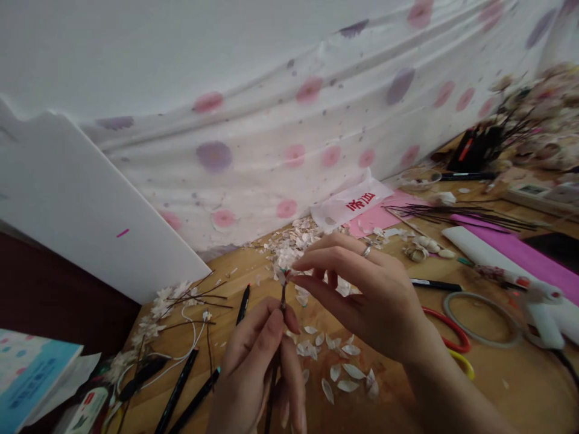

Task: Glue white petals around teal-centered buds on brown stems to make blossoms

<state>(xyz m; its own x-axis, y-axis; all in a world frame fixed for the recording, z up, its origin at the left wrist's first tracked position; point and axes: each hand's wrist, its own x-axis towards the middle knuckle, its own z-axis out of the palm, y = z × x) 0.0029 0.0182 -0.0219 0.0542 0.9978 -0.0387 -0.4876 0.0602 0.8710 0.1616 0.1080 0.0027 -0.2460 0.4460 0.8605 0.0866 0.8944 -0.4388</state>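
My left hand (260,355) is closed around a thin dark stem (283,296), holding it upright above the table. At the stem's top sits a small pale bud or petals (283,275), partly lost against the petal pile behind. My right hand (371,295), with a ring on one finger, pinches thumb and forefinger together at that tip, on what looks like a pale petal; the fingers hide most of it. Loose pale petals (348,371) lie on the wooden table below my right hand. A larger heap of petals (298,238) spreads beyond both hands.
At right are a white glue gun (540,307), a grey ring (482,319), a red ring (452,328) and a bundle of dark stems (456,216). Black pens (178,389) and finished blossom sprigs (158,307) lie at left, near a white board (90,193). A floral sheet (262,157) hangs behind.
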